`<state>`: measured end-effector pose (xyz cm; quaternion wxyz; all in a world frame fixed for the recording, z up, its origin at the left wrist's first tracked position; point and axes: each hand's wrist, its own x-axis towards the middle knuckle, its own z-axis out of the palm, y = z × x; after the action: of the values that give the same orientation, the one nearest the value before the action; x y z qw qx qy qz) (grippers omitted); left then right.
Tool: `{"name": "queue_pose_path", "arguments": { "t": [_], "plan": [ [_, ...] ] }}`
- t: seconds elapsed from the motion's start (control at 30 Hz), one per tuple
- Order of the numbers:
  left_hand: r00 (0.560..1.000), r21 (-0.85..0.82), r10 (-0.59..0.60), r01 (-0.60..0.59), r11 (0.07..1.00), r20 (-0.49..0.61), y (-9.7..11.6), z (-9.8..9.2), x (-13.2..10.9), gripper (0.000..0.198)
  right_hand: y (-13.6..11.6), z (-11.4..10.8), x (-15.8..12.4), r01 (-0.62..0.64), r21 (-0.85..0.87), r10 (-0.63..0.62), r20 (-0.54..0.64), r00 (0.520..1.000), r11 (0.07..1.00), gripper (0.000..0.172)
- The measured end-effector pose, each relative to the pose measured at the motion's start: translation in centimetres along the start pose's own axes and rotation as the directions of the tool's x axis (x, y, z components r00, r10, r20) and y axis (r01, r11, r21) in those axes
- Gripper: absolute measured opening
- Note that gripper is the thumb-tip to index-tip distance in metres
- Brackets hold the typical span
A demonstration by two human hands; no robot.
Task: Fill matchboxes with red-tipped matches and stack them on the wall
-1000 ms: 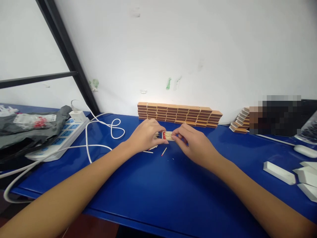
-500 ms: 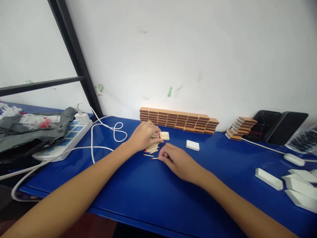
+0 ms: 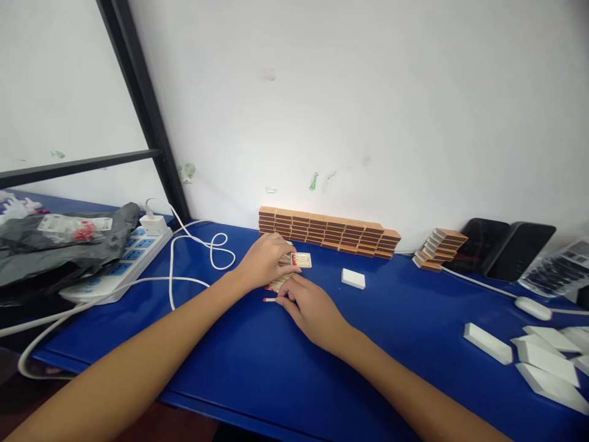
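On the near right of the table (image 3: 248, 368), loose white trays (image 3: 545, 362) are strewn, with no lettering made out on them. A single match (image 3: 270, 299) is pinched by its plain end between thumb and forefinger of the right hand (image 3: 313, 310), its red head pointed left. It should be found very light, stiff but easily snapped; the bare stick is best gripped, with the head left untouched. Just beyond, a heap of matches (image 3: 278, 283) is partly hidden by the hands; such thin sticks would probably be rolled or scattered by a careless brush.

The filled tray (image 3: 309, 264) lies by the heap, its left end clasped between thumb and fingers of the left hand (image 3: 267, 256). It is likely light, thin card, easily crushed, so its walls are best held with mild pressure. To its right, another white tray (image 3: 353, 279) is set apart.

Farther back, tan boxes (image 3: 329, 232) with dark brown sides are stacked by the wall, and a smaller stack (image 3: 442, 247) is set to their right. No brand can be read on either. Printing on the label (image 3: 55, 223) over the grey bag (image 3: 69, 248) is too small to be told.
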<state>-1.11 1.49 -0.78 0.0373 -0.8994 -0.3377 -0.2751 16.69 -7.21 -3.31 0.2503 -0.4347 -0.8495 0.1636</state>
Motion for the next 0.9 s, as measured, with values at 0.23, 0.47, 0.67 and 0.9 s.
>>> {"name": "queue_pose_path", "arguments": {
  "t": [0.23, 0.47, 0.67, 0.9],
  "plan": [
    [0.999, 0.006, 0.028, -0.028, 1.000, 0.029, 0.5, -0.2, -0.1, 0.036, 3.2, -3.1, -0.9, 0.073, -0.114, -0.084, -0.091, 0.992, 0.991, 0.012],
    [0.995, -0.044, 0.092, -0.093, 0.995, -0.022, 1.5, 0.0, -0.1, 0.042, 6.2, -5.8, -0.5, -0.007, -0.272, -0.078, -0.301, 0.950, 0.962, 0.015],
    [0.988, -0.066, 0.140, -0.144, 0.987, -0.059, 2.2, 0.5, -0.3, 0.040, 6.0, -5.3, -0.6, -0.035, -0.327, -0.061, -0.277, 0.959, 0.944, 0.016],
    [0.984, -0.056, 0.164, -0.168, 0.984, -0.069, 2.3, 0.3, -0.2, 0.041, 5.9, -5.4, -0.6, -0.024, -0.309, -0.063, -0.269, 0.961, 0.951, 0.014]
  ]
}}
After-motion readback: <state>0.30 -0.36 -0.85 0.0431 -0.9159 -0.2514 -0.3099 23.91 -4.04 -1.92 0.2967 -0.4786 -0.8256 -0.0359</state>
